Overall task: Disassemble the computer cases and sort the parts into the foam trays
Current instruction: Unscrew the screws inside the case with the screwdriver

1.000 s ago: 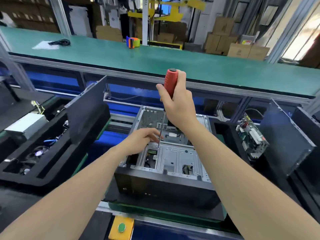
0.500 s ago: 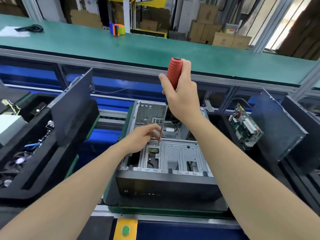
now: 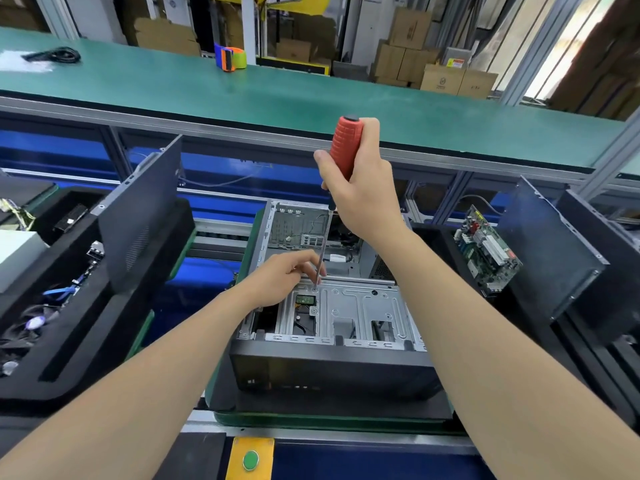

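An open computer case (image 3: 332,372) lies on its side in front of me, its grey metal bracket (image 3: 360,306) facing up. My right hand (image 3: 363,192) grips the red handle of a screwdriver (image 3: 346,147) that stands almost upright, its tip on a screw at the bracket's back left corner. My left hand (image 3: 280,278) pinches the lower shaft just above the tip. A black foam tray (image 3: 69,368) at the left holds a side panel (image 3: 142,220), cables and a fan. At the right, another foam tray (image 3: 588,341) holds a motherboard (image 3: 485,251) and a side panel (image 3: 554,251).
A green bench top (image 3: 311,98) runs across the back, with a tape dispenser (image 3: 230,58) and a black cable (image 3: 55,55) on it. A yellow box with a green button (image 3: 250,459) sits at the near edge. Cardboard boxes (image 3: 433,67) stand behind the bench.
The camera has turned slightly left and down. Both hands keep the same hold on the screwdriver, whose tip stays on the same screw.
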Available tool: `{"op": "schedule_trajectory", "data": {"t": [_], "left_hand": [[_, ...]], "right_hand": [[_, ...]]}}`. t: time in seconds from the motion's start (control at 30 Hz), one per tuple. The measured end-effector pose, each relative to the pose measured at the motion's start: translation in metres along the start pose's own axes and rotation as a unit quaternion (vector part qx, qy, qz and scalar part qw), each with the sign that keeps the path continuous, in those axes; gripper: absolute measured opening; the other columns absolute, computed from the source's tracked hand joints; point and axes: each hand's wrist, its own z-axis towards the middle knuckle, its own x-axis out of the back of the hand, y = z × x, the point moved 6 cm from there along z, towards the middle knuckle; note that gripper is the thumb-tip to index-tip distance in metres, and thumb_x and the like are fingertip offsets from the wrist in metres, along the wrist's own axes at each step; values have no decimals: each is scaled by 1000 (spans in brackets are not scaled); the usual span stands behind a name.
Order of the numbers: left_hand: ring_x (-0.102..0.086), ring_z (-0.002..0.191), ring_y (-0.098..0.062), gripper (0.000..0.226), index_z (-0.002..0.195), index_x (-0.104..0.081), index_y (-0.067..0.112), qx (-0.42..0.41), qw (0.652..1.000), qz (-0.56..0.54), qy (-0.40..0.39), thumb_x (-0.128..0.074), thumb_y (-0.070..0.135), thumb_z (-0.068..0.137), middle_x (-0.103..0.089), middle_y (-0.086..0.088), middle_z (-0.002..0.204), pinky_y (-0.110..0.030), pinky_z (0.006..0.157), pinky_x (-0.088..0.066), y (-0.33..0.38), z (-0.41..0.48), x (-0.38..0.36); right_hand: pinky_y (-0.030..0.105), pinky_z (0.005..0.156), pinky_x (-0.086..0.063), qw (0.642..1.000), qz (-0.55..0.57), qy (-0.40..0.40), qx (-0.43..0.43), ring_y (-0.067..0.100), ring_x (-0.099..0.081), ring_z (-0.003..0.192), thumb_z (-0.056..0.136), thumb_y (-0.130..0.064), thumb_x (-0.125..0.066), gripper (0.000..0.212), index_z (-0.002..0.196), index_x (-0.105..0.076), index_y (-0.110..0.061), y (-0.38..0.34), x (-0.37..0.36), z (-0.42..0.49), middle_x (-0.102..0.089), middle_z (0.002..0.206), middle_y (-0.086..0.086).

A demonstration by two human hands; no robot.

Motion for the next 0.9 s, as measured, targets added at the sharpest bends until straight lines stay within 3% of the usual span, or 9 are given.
{"op": "schedule_trajectory", "data": {"t": [0.17, 0.27, 0.37, 0.5, 0.6, 0.7, 0.8, 0.9], "left_hand": [[-64, 104, 2, 55, 102, -67, 45, 16, 1000, -19, -2, -42, -4, 95, -71, 21, 101, -35, 97, -54, -6, 4, -3], [-66, 100, 1, 47, 101, -67, 44, 6, 1000, -22, 5, -50, 1, 99, -70, 21, 99, -32, 92, -57, -7, 5, -2], [-66, 98, 1, 41, 100, -68, 42, 0, 1000, -27, 11, -54, 3, 100, -70, 19, 97, -27, 91, -56, -8, 6, -2], [-66, 95, 3, 40, 102, -69, 40, 0, 1000, -18, 10, -54, 3, 101, -72, 18, 95, -16, 82, -51, -11, 10, -1], [-66, 94, 3, 37, 102, -70, 37, -9, 1000, -29, 6, -57, 3, 100, -72, 19, 93, -13, 80, -50, -11, 12, -1], [-66, 97, 0, 40, 103, -70, 34, -16, 999, -34, 4, -59, -3, 94, -72, 17, 96, -20, 87, -52, -10, 15, -2], [-61, 101, -2, 48, 109, -68, 32, -21, 999, -26, 20, -61, -6, 82, -63, 15, 108, -22, 85, -48, -5, 22, 0], [-56, 111, -2, 48, 120, -60, 39, 3, 997, -18, -73, -67, 14, 79, -59, 12, 125, -30, 93, -48, -4, 30, -10]], "right_hand": [[47, 67, -57, 998, -13, -57, 4, 24, -71, 74, 100, -37, -69, 37, 114, -40, -19, -8, -2, 7, -67, 88, 6], [51, 82, -59, 992, 33, -121, -14, 27, -72, 85, 95, -32, -76, 37, 111, -47, -16, -9, 2, 16, -69, 94, 9], [51, 93, -60, 985, 92, -137, -49, 32, -72, 96, 90, -17, -83, 36, 117, -61, -9, -4, 10, 24, -71, 104, 7], [51, 92, -62, 956, 242, -149, -79, 33, -74, 98, 86, 14, -65, 50, 127, -53, -11, -2, 5, 22, -64, 105, 17], [43, 66, -56, 940, 313, -93, -101, 25, -55, 73, 81, 10, -57, 38, 107, -48, -16, -2, -1, 20, -52, 86, 11], [32, 49, -39, 937, 322, 5, -132, 22, -42, 57, 95, -12, -65, 18, 91, -48, -15, 1, -3, 19, -48, 70, 7], [28, 45, -35, 933, 307, 88, -165, 21, -40, 53, 98, -30, -68, 31, 81, -50, -12, 5, -6, 18, -47, 67, 12], [35, 53, -35, 929, 288, 150, -177, 24, -38, 57, 94, -29, -70, 39, 64, -48, -21, 6, -12, 18, -44, 64, 12]]}}
